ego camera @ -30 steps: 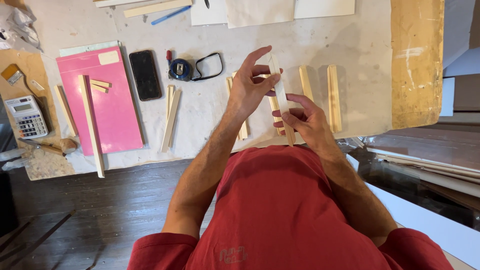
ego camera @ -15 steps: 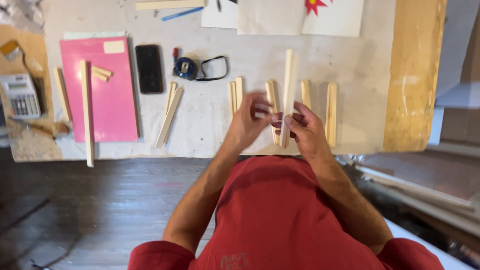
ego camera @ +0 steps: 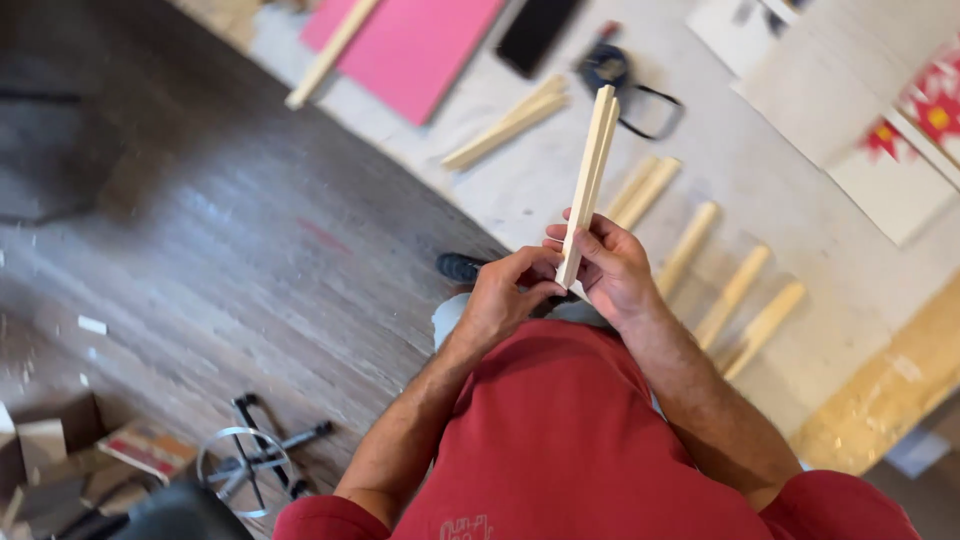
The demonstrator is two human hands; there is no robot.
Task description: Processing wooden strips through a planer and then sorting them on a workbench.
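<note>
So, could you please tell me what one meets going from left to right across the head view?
Metal stand on the floor → pink board → left hand → wooden strips held upright → right hand → loose wooden sticks on the table → yellow plank edge.

Both hands gripping paired wooden strips [ego camera: 590,175], worktable [ego camera: 800,200] beyond

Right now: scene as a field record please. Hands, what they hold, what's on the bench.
view: head camera, looking down, tilted
left hand: gripping the lower end of the wooden strips
right hand: fingers wrapped round the same strips
wooden strips: two pale slats held together, pointing up and away from the body
bench: pale sheet with loose slats lying side by side
pink board: flat, far left of the bench
phone: dark, beside the pink board
tape measure: behind the strips' tips
floor: dark wood
</note>
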